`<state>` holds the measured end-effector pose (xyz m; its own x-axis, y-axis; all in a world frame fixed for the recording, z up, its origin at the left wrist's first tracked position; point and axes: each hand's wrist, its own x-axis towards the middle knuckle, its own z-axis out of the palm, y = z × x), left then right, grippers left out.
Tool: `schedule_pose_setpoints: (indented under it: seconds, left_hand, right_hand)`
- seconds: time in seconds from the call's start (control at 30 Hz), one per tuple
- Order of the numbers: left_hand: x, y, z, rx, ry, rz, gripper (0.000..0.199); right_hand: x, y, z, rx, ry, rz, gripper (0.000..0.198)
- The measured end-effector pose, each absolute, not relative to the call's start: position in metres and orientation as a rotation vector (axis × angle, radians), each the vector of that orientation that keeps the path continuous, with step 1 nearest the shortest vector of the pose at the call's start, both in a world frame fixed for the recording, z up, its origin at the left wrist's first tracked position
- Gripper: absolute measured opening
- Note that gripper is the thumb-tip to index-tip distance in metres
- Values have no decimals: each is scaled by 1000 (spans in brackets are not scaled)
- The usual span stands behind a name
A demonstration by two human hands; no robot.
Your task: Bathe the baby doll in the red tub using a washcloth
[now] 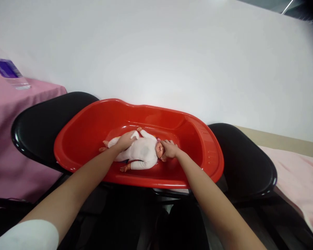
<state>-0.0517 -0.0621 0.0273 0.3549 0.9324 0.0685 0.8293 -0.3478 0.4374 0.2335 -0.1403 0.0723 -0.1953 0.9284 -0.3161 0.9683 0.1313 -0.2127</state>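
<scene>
A baby doll (143,152) in a white long-sleeved suit lies on its back inside a red baby bathtub (94,121), its head toward the right. A round damp-looking grey patch shows on its chest. My left hand (125,141) is at the doll's lower belly, fingers closed on a small white cloth (135,134), though where the cloth ends and the suit begins is hard to see. My right hand (170,148) curves over the top of the doll's head and grips it, covering the forehead and eyes. The palm side of both hands is hidden.
The tub rests across black chair seats (49,121); another black seat (245,156) shows at right. On the left, a bottle with a purple label (6,68) stands on a pink-covered table (13,118). Pale pink cloth (299,177) lies far right. A white wall (156,52) rises behind.
</scene>
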Motion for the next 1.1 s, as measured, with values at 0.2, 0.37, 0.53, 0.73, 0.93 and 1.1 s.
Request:
schedule_pose_setpoints:
  seconds: [0.2, 0.37, 0.53, 0.73, 0.93, 1.1]
  left_hand:
    - [-19, -77, 10, 2519, 1142, 224, 78]
    - [-37, -68, 4, 2446, 1294, 145, 85]
    - [-52, -67, 11, 2393, 1324, 85, 78]
    - [-64, -60, 6, 2347, 1340, 43, 73]
    - [-80, -49, -7, 2334, 1461, 7, 66]
    - [-89, -44, -13, 2319, 1594, -62, 66]
  right_hand:
    - [233, -141, 70, 1921, 2283, -562, 118]
    - [233, -140, 69, 1930, 2279, -544, 116]
    - [232, -142, 69, 1940, 2276, -555, 120]
    - [234, -142, 68, 1951, 2282, -564, 119]
    - [233, -143, 70, 1946, 2284, -581, 122]
    - [234, -144, 70, 1948, 2278, -575, 120]
